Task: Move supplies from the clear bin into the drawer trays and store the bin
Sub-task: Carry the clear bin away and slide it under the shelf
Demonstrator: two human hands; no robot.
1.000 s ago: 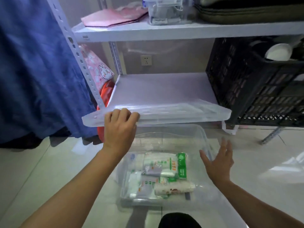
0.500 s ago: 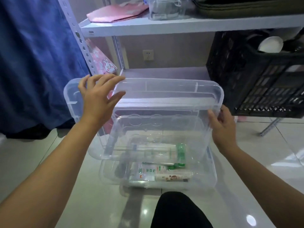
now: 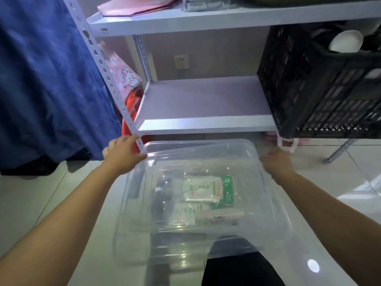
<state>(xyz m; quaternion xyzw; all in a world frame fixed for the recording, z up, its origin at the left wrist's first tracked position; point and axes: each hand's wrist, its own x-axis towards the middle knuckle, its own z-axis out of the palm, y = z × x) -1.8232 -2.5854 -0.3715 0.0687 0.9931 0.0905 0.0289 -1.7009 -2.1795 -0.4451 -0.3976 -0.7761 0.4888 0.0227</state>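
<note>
A person's two bare hands are gripping a clear plastic lid (image 3: 206,162) by its far corners, holding it tilted over the clear bin (image 3: 132,234) that is sitting on the pale tiled floor (image 3: 41,203). The left hand (image 3: 121,155), at about ten o'clock from the bin's middle, is curling its fingers over the lid's far left corner, with the fingertips hidden behind the edge. The right hand (image 3: 276,162), at about two o'clock, is holding the far right edge; the blur and the plastic are hiding how its fingers are lying. Seen through both clear layers, white packets with green print (image 3: 206,188) are lying in the bin, and a pale tube-like roll (image 3: 218,216) is lying at their six o'clock side, just beside them; the labels are too blurred to read. At twelve o'clock from the bin, a grey metal shelf unit (image 3: 202,100) is standing with a bare lower board. A black slatted crate (image 3: 319,83) is sitting on that board at two o'clock, holding a white bowl (image 3: 346,41). A blue cloth (image 3: 47,79) is hanging at ten o'clock, and pink paper (image 3: 136,6) is lying on the upper shelf at twelve o'clock.
</note>
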